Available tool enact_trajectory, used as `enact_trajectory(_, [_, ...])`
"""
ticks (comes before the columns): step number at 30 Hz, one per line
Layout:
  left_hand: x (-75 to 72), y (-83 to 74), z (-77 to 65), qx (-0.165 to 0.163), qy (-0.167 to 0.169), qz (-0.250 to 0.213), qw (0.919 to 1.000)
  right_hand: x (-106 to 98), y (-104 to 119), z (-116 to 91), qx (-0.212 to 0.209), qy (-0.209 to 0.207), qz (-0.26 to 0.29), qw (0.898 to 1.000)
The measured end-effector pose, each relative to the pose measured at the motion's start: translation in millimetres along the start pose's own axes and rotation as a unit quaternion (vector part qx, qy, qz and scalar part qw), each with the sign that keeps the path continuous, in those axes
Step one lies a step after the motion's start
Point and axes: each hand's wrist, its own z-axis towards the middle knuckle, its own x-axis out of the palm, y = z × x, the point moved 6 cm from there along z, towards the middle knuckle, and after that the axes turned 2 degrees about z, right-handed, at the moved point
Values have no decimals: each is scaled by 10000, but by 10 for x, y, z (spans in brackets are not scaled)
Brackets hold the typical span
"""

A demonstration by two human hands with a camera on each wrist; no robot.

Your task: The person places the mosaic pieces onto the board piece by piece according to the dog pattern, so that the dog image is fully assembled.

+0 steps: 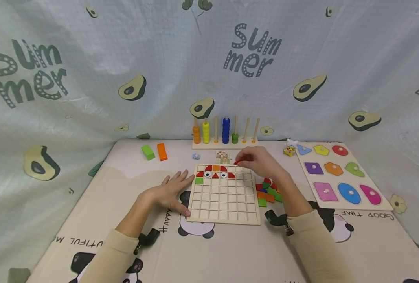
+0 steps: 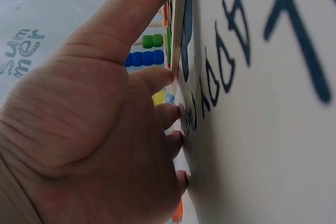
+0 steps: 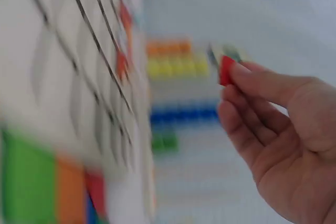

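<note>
A printed table mat point(image 1: 230, 251) carries the items. Directly on it lie a wooden grid board point(image 1: 223, 196), a pile of coloured tiles point(image 1: 268, 192), a shape puzzle board point(image 1: 340, 175), a bead rack point(image 1: 225, 135), and green point(image 1: 147, 152) and orange point(image 1: 162, 151) blocks.

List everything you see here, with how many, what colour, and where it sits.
grid board: one, pale wood, mat centre; red, orange, green tiles in top rows
red tile: one, pinched above the board's far edge
loose tiles: a pile, red, green, orange, blue, right of board
bead rack: one, orange, yellow, blue, green beads, far edge
blocks: two, green and orange, far left
shape puzzle: one, eight coloured shapes, right side
left hand: flat beside the board's left edge
right hand: pinches the red tile
</note>
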Motion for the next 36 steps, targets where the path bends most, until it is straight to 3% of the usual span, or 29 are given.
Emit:
enact_trajectory(5, [-20, -5, -12, 41, -22, -50, 10000, 533, 286, 313, -361, 625, 82, 9974])
enact_trajectory(8, [-8, -6, 3, 58, -12, -62, 10000, 786, 304, 435, -436, 1047, 13, 9935])
enact_trajectory(12, [14, 1, 16, 60, 12, -63, 10000, 986, 267, 511, -548, 1232, -247, 9906])
enact_trajectory(20, [-3, -2, 9, 18, 42, 34, 10000, 1081, 236, 540, -358, 1159, -633, 9906])
enact_trajectory(29, [-12, -6, -3, 47, 20, -16, 10000, 1119, 237, 535, -430, 1114, -1254, 9849])
enact_trajectory(36, [-10, 0, 1, 52, 10, -20, 10000, 1152, 298, 497, -540, 1355, -1404, 9793])
